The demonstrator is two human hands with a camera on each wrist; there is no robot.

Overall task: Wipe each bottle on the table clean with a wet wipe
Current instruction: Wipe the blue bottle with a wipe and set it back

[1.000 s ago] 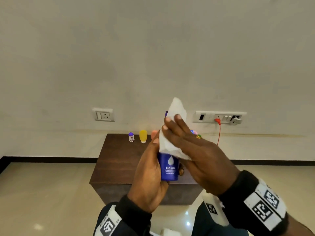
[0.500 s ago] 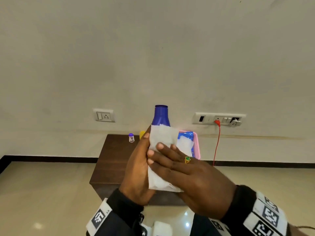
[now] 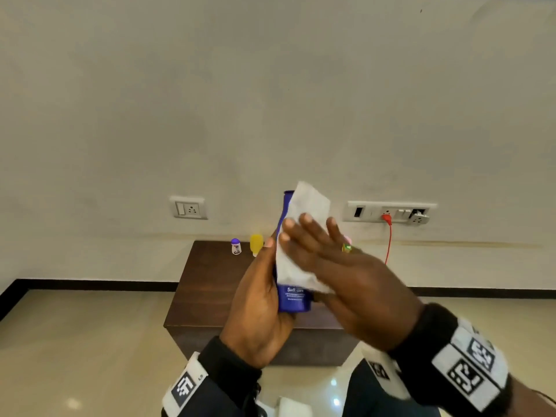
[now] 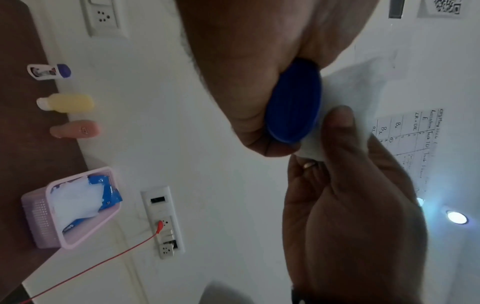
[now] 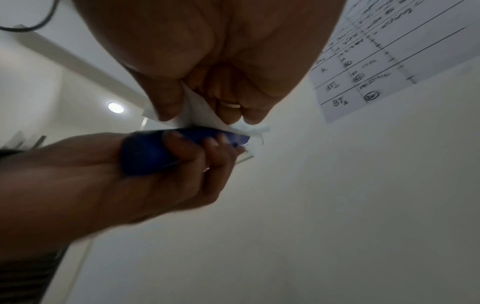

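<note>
My left hand (image 3: 261, 296) grips a dark blue bottle (image 3: 293, 299) upright in the air above the brown table (image 3: 210, 284). My right hand (image 3: 325, 260) lays a white wet wipe (image 3: 304, 233) over the bottle's upper half, fingers flat on the front. In the right wrist view the wipe (image 5: 197, 115) is pinched between thumb and fingers against the bottle (image 5: 145, 154). The left wrist view shows the bottle's oval base (image 4: 293, 102). The wipe hides the bottle's cap.
A small white bottle with a purple cap (image 3: 236, 246) and a yellow bottle (image 3: 256, 244) stand at the table's back edge. A pinkish bottle (image 4: 75, 129) and a pink basket (image 4: 78, 242) with a wipes pack stand beside them. A red cable (image 3: 389, 239) hangs from the wall socket.
The right hand slid the wipe down the bottle's body, then back up; it now covers the neck and cap, and the label at the bottom shows again.
</note>
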